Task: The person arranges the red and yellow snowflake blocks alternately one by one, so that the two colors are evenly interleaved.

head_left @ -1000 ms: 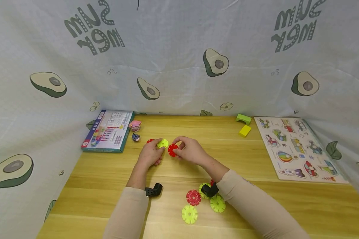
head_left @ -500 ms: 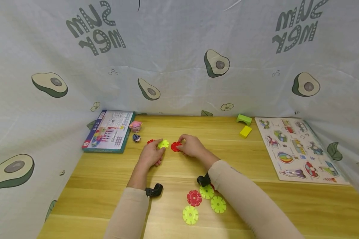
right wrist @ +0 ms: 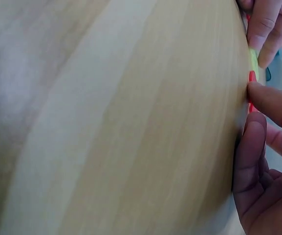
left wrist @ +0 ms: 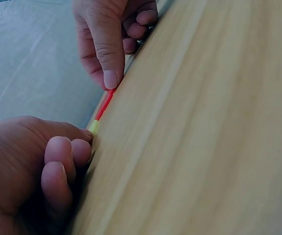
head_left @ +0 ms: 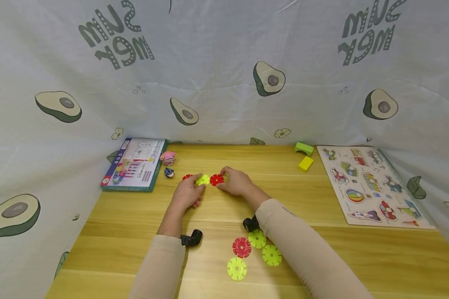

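Observation:
My left hand pinches a yellow-green notched plastic disc between thumb and index finger. A red notched disc lies beyond that hand, partly covered by it. In my right hand another red notched disc is pinched by its right edge. This disc lies level beside the yellow-green one, their edges meeting. Seen edge-on in the left wrist view, the red disc touches the yellow-green disc; whether their notches interlock I cannot tell.
Nearer me lie a red disc and several yellow-green discs, close to my right sleeve. A boxed set, a pink figurine and a dark blue figurine stand left. Green and yellow blocks and a picture puzzle board lie right.
My right hand has turned the red disc from tilted to level, moved it slightly away from me, then left against the yellow-green disc. My left hand has stayed in place.

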Available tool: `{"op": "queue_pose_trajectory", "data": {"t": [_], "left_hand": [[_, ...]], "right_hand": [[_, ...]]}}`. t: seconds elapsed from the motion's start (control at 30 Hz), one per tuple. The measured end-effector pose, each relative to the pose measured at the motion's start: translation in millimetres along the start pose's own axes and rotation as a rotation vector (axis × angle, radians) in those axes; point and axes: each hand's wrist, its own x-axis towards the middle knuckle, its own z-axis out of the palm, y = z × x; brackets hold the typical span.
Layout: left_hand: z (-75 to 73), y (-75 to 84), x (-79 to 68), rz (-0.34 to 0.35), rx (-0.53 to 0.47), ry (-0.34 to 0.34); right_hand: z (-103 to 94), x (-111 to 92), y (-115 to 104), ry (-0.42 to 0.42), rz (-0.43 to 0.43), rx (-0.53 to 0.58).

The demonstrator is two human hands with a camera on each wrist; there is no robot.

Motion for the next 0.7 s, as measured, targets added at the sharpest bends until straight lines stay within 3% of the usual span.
{"op": "queue_pose_trajectory", "data": {"t": [0.3,0.57,0.7], "left_hand": [[-3.0,0.2,-0.2,0.01,0.004,-0.004],[-3.1,0.4,-3.2,0.052,0.011,-0.036],[0.0,3.0,-4.5,0.074,0.01,-0.091]], "right_hand": [[-1.5,-0.7,-2.8,0.006,-0.017,-0.028],[-5.0,-14.5,9.9,-0.049,-0.054,0.189],[-10.5,-36.6,17.2,-0.084,-0.123,0.2]]}}
